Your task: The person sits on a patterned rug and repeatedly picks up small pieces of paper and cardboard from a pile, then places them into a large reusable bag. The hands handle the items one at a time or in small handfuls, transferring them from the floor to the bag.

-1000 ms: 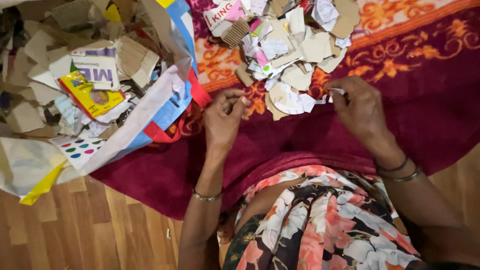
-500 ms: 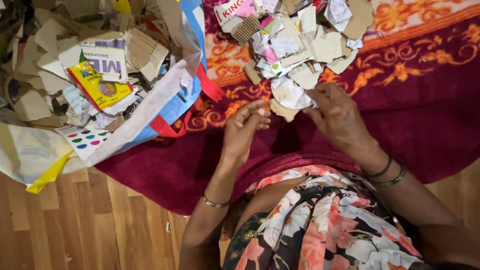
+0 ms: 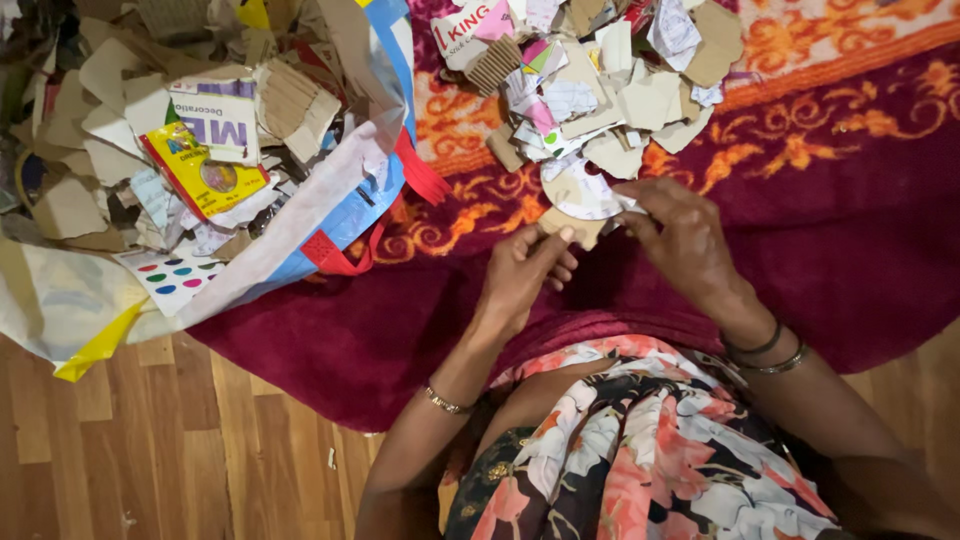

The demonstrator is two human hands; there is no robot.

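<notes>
1. Maroon blanket [image 3: 850, 230] with orange scrollwork covered the wooden floor [image 3: 180, 470] and lay under nearly everything else.
2. Woven plastic sack [image 3: 330, 215], white with blue stripes and red handles, lay open on the left, partly on the blanket and partly on the floor, full of torn cardboard and printed packaging.
3. Loose scraps formed a heap [image 3: 610, 80] on the blanket, straight ahead of the person, well apart from the sack's contents.
4. Flowered clothing filled the lower edge of the view, with bangles on both wrists.
5. The right hand [image 3: 690, 245] rested at the near edge of the heap, fingers closed on the white side of a paper scrap [image 3: 585, 200].
6. The left hand [image 3: 525, 275] sat just beside it, thumb and fingertips pinching the brown lower edge of the same scrap.
7. That scrap, rounded, white above and brown beneath, was held between the two hands, touching the near rim of the heap.
</notes>
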